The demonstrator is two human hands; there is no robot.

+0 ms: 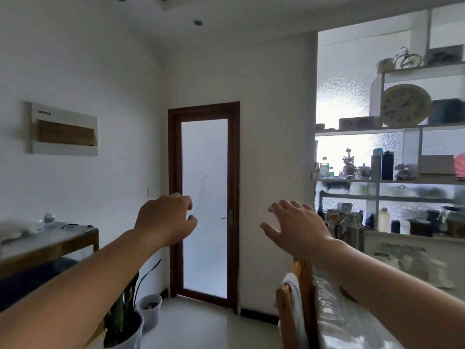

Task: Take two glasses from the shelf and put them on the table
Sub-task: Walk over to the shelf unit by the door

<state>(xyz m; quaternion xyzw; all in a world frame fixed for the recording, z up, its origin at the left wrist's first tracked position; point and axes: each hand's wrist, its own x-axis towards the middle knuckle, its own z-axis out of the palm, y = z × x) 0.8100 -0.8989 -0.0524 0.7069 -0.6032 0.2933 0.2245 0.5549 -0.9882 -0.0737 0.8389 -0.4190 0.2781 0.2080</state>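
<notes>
Head view: the glasses show only as a small clear cluster on the middle board of the shelf at the right, at the foot of a little ornament. They are too small and backlit to count, and I cannot tell for sure which way they stand or where their long axis runs. A jar sits to their left, and two tall bottles stand upright to their right. One board up, a round clock leans against the back. On the top board is a toy bicycle.

Both hands are raised in mid-air in front of the wall, well apart from the shelf and holding nothing. The right hand is open, palm down, fingers spread and pointing left, and is the nearer of the two to the shelf. The left hand is loosely curled, fingers bent but not closed on anything, in front of the door, whose frosted pane runs tall in a dark wood frame.

Below the right forearm lies the table, glossy under a clear cover, with a wooden chair pushed against its left edge and a white cloth draped over the chair back. A potted plant stands on the floor at lower left, under a side counter.
</notes>
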